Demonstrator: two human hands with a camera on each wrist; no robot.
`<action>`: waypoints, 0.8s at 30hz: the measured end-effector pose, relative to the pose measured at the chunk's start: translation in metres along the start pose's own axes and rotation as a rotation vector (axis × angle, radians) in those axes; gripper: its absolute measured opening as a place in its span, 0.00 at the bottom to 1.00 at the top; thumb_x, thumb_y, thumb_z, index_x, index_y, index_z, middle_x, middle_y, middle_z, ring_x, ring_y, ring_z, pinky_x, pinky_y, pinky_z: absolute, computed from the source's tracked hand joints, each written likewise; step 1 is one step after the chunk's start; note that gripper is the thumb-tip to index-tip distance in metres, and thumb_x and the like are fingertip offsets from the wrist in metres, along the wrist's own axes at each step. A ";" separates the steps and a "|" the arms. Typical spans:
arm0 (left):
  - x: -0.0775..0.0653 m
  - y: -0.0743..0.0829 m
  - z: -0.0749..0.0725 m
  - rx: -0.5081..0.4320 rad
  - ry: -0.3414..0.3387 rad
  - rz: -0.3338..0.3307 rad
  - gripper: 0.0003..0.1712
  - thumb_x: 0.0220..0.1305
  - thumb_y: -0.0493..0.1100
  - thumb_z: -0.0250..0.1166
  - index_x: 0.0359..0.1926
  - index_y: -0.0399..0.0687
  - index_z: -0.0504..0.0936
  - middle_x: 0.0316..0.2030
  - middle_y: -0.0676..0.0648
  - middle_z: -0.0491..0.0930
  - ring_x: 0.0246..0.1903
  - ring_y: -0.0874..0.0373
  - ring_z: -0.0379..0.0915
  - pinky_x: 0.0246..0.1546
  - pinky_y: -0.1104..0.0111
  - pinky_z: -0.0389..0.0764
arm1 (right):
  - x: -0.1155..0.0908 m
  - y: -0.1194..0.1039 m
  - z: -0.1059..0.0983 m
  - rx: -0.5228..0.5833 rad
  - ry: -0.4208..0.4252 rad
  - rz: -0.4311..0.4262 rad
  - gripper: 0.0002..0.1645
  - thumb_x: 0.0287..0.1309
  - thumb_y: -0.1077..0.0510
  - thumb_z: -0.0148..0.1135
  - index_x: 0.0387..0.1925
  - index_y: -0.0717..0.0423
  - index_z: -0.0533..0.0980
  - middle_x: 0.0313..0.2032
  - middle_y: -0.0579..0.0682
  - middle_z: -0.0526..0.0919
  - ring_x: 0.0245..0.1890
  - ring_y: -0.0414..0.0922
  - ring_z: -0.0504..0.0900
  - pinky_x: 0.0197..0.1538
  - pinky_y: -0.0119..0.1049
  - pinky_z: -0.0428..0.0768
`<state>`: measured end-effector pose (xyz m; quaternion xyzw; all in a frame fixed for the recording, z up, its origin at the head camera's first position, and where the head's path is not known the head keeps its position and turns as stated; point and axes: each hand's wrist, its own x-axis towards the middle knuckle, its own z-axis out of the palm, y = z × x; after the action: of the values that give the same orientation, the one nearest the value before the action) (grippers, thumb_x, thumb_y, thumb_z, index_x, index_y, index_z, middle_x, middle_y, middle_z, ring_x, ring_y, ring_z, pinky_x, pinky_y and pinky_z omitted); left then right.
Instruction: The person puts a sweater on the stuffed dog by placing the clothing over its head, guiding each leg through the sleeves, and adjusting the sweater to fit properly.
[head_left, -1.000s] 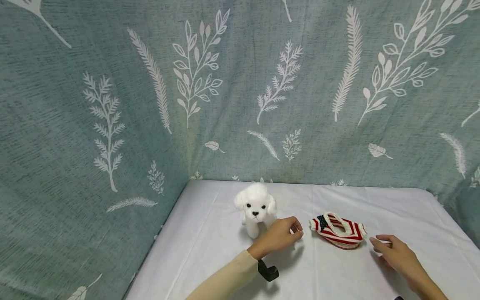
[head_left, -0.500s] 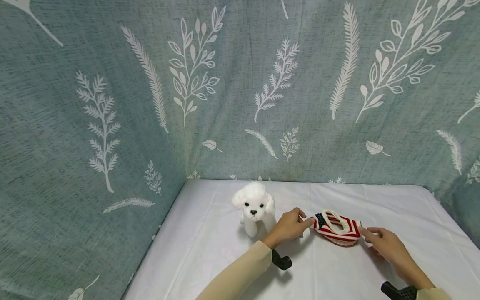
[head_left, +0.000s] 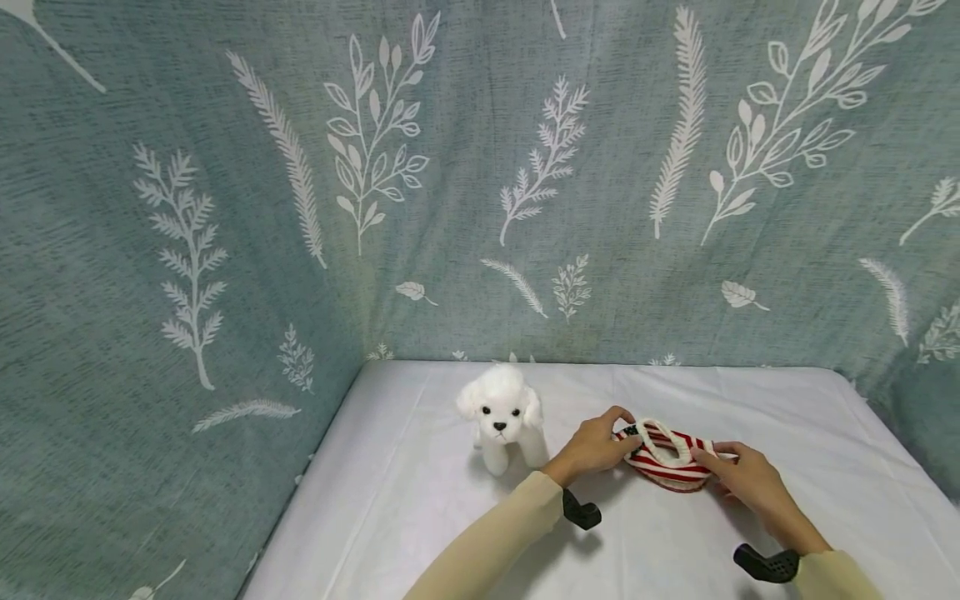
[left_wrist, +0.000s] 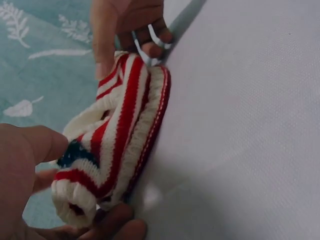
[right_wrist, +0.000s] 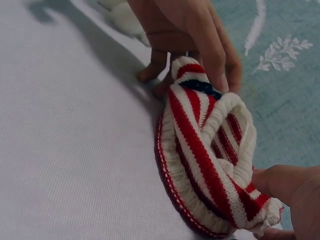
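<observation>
A small knitted sweater (head_left: 670,473) with red and white stripes, a navy starred patch and a white ribbed neck lies between my hands on the white cloth. My left hand (head_left: 596,446) holds its left shoulder by the starred patch (left_wrist: 76,155); in the left wrist view the thumb lies on top, other fingers beneath. At the opposite shoulder, my right hand (head_left: 752,486) grips the knit, thumb close to the neck opening (right_wrist: 232,135). Left of the sweater, a white plush dog (head_left: 501,408) stands upright, facing me, touched by neither hand.
White cloth (head_left: 420,517) covers the table. A grey-green curtain (head_left: 465,208) with white leaf prints rises behind it and along the left side. Black wrist mounts (head_left: 767,564) sit below both hands.
Both hands have moved inward to the sweater, from beside it to gripping its two shoulders. The sweater is slightly bunched between them. The plush dog still stands in place.
</observation>
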<state>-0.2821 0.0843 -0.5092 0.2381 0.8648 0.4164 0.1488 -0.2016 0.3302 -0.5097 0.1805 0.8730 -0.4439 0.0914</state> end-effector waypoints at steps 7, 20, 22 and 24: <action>0.006 0.000 0.004 0.121 -0.072 0.156 0.29 0.76 0.50 0.60 0.74 0.69 0.67 0.21 0.52 0.71 0.20 0.61 0.62 0.24 0.70 0.66 | 0.003 0.002 0.005 0.026 -0.002 -0.093 0.51 0.65 0.34 0.65 0.71 0.66 0.60 0.39 0.60 0.78 0.32 0.48 0.79 0.33 0.40 0.79; 0.008 -0.004 0.007 0.278 -0.107 0.360 0.20 0.73 0.38 0.63 0.63 0.56 0.81 0.27 0.51 0.79 0.31 0.65 0.60 0.35 0.77 0.64 | -0.003 0.003 0.013 0.045 -0.086 -0.245 0.43 0.64 0.51 0.71 0.74 0.51 0.61 0.52 0.64 0.77 0.39 0.50 0.75 0.34 0.42 0.75; 0.009 -0.005 0.008 0.274 -0.104 0.342 0.20 0.72 0.37 0.65 0.63 0.54 0.81 0.23 0.54 0.74 0.27 0.66 0.61 0.32 0.78 0.64 | -0.003 0.004 0.014 0.041 -0.092 -0.267 0.41 0.64 0.53 0.71 0.72 0.52 0.62 0.52 0.63 0.78 0.40 0.50 0.76 0.35 0.42 0.74; 0.009 -0.007 0.009 0.267 -0.099 0.318 0.20 0.71 0.38 0.67 0.62 0.54 0.80 0.22 0.55 0.72 0.23 0.67 0.63 0.29 0.78 0.65 | -0.002 0.005 0.014 0.035 -0.096 -0.283 0.39 0.63 0.54 0.72 0.70 0.52 0.64 0.50 0.63 0.78 0.41 0.50 0.76 0.36 0.42 0.74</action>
<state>-0.2875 0.0914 -0.5211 0.4092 0.8555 0.3041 0.0908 -0.1977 0.3208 -0.5210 0.0357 0.8763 -0.4758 0.0665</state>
